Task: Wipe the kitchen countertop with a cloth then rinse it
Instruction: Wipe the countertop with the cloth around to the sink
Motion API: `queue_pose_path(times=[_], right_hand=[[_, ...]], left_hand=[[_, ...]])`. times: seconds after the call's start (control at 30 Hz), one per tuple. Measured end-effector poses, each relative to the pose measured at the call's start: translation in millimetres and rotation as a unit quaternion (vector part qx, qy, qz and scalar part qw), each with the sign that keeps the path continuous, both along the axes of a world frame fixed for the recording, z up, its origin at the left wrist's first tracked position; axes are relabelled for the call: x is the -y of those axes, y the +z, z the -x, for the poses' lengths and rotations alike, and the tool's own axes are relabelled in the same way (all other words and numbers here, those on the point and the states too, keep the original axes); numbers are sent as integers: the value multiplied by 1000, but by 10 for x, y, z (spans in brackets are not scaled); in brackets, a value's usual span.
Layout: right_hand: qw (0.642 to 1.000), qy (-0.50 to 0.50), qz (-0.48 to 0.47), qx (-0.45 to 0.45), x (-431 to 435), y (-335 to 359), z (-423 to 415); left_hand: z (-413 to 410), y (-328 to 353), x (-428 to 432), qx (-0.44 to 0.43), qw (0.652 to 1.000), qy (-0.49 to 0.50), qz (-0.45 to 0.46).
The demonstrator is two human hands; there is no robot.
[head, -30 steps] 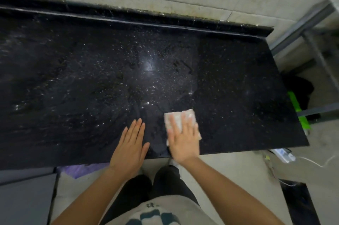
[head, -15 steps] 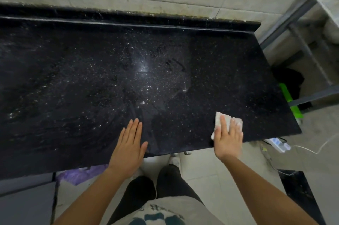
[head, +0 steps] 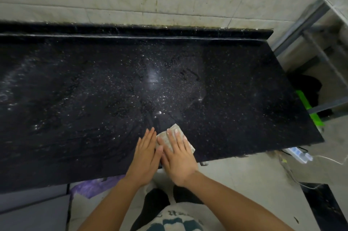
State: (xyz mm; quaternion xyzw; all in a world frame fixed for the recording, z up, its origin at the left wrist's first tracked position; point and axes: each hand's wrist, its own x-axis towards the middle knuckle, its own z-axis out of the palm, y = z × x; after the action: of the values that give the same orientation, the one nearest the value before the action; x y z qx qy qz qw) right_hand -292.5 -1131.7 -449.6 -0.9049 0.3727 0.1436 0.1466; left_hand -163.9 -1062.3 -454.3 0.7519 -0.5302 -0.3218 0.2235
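— Two hands at the countertop's [head: 235, 98] near edge. Grip?
— Right hand [head: 178, 161] presses the cloth [head: 162, 138] under straight fingers, nothing curled. Left hand [head: 146, 155] lies flat just beside it.
— Room?
— Black speckled stone stretches wide to the far side and left; its right end stops near a metal rack [head: 310, 29].
— Writing?
— Shirt print, unreadable.
— Cloth?
— Pale, folded, one corner past the fingertips.

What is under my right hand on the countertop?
A pale folded cloth, pressed flat by the right hand on the black countertop. Its edges show past the fingers; its middle is covered.
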Motion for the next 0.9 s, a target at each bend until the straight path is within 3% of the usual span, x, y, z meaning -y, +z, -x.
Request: queue_pose_path(times=[0.13, 0.23, 0.4, 0.6, 0.9], right_hand=[[996, 88, 16, 12, 204, 13, 91], [995, 101, 10, 26, 390, 8, 104], [1000, -2, 16, 9, 841, 33, 60], [996, -85, 13, 7, 1405, 33, 140], [979, -203, 7, 7, 2413, 33, 1]], left_hand=[[-12, 34, -13, 10, 1000, -13, -13], [8, 40, 16, 40, 999, -9, -24], [-90, 61, 151, 104, 994, 2, -28], [-666, 96, 493, 208, 971, 107, -45], [-1344, 3, 1186, 193, 951, 206, -128]])
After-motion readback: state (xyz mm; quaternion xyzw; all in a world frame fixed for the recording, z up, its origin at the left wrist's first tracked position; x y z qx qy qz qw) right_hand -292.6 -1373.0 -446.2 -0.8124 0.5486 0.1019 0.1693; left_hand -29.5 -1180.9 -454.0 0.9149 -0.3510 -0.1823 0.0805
